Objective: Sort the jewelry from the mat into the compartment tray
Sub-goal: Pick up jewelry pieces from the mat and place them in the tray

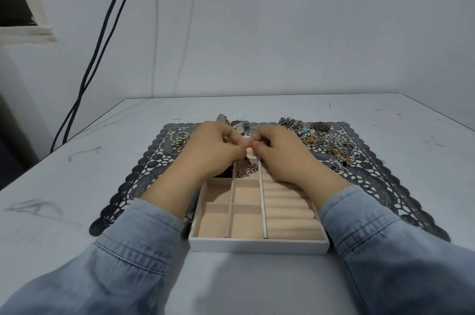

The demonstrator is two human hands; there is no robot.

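A white compartment tray (258,244) with beige lining lies on a dark lace mat (385,186). My left hand (213,150) and my right hand (280,152) hover over the tray's far end, fingers curled. Their thumbs and forefingers pinch together at one spot on a piece too small to make out. A metal chain (246,170) lies in a far middle compartment, with something dark (226,173) in the compartment to its left. Mixed jewelry (326,140) is heaped on the mat's far right, rings (180,140) on its far left, and watches (239,124) behind my hands.
The tray's near compartments and its ring rolls (288,222) hold nothing. The mat sits on a scuffed white table (77,186) against a pale wall. Two dark cables (97,57) hang down the wall at the left, beyond the table's left edge.
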